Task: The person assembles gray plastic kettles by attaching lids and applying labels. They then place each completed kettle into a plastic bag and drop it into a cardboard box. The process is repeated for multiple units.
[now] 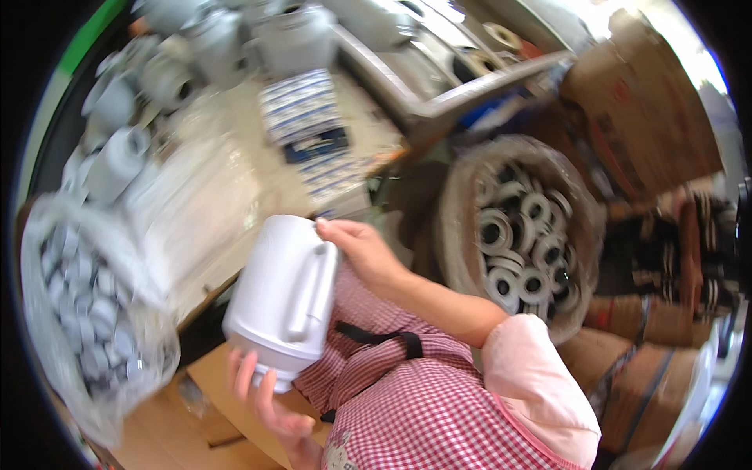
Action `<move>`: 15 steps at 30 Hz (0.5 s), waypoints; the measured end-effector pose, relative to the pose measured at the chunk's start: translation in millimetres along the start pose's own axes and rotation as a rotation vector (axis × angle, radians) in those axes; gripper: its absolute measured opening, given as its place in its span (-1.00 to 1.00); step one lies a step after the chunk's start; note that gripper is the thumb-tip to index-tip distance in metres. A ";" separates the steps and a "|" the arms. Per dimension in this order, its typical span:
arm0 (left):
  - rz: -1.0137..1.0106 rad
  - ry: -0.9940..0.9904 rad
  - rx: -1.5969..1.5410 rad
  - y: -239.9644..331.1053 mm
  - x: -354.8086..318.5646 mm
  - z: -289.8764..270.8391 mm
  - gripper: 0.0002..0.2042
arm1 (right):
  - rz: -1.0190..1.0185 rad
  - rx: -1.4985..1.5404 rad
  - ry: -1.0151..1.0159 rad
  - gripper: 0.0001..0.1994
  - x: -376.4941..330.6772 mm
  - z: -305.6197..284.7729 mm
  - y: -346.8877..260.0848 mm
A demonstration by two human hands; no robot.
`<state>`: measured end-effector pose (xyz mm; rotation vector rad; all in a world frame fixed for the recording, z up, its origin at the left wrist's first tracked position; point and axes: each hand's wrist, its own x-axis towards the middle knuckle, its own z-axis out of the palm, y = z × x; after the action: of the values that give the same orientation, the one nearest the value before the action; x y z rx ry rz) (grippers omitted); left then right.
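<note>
A white plastic jug (270, 286) with a long side handle is held tilted in front of my apron. My right hand (360, 249) grips its upper end beside the top of the handle, thumb at the rim; the other fingers are partly hidden. The jug's stepped, narrower end points down toward me. Beside that end is my left hand (270, 403), its fingers spread and their tips close to or touching the jug. Past the jug lies a work table (235, 102) with stacked printed label sheets (301, 106) and clear plastic bags (192, 207).
Several white jug bodies (294, 39) crowd the table's far side. At left, a clear bag (51, 243) holds small grey-white caps (94, 313). A plastic-lined bin (454, 235) of white rings (536, 207) stands right, near cardboard boxes (642, 110).
</note>
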<state>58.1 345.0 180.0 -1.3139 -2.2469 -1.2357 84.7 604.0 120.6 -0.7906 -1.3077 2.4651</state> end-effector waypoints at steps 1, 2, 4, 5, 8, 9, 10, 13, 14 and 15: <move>0.086 -0.036 0.230 5.4 -2.0 -5.8 -0.20 | 0.125 0.121 0.099 -0.59 -5.0 -5.2 -3.7; 0.227 -0.035 0.367 3.5 -0.3 -9.8 -0.27 | 0.150 0.242 0.043 -0.58 -21.6 -8.7 -4.1; 0.127 0.089 0.296 -4.5 6.5 -17.9 -0.50 | 0.415 0.375 -0.142 -0.57 -46.8 -30.9 -2.1; -0.021 0.087 0.188 -10.6 11.7 -19.6 -0.57 | 0.382 -0.026 -0.280 -0.60 -55.7 -65.5 -3.0; -0.392 -0.056 -0.092 -29.5 27.1 -13.0 -0.59 | -0.530 -1.191 0.307 -0.80 -56.9 -200.8 7.9; -0.431 -0.086 -0.194 -34.2 29.8 -6.2 -0.57 | -0.563 -1.335 0.588 -0.83 -57.5 -261.9 13.0; -0.508 -0.112 -0.197 -37.0 31.9 -2.0 -0.57 | -0.612 -1.526 0.806 -0.84 -57.3 -322.3 18.5; -0.561 -0.105 -0.330 -42.9 33.5 13.2 -0.57 | 0.412 -2.252 0.954 -0.96 -66.2 -460.7 54.4; -0.563 -0.091 -0.376 -44.6 34.0 15.2 -0.58 | 0.190 -2.327 0.951 -0.94 -69.7 -490.0 63.1; -0.579 -0.061 -0.402 -46.2 34.7 16.0 -0.59 | 0.185 -2.361 0.919 -0.92 -72.5 -507.1 75.3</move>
<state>4.3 367.3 165.6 -0.8234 -2.6191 -1.9446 433.6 878.8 -145.5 -1.7222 -2.7747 -0.7861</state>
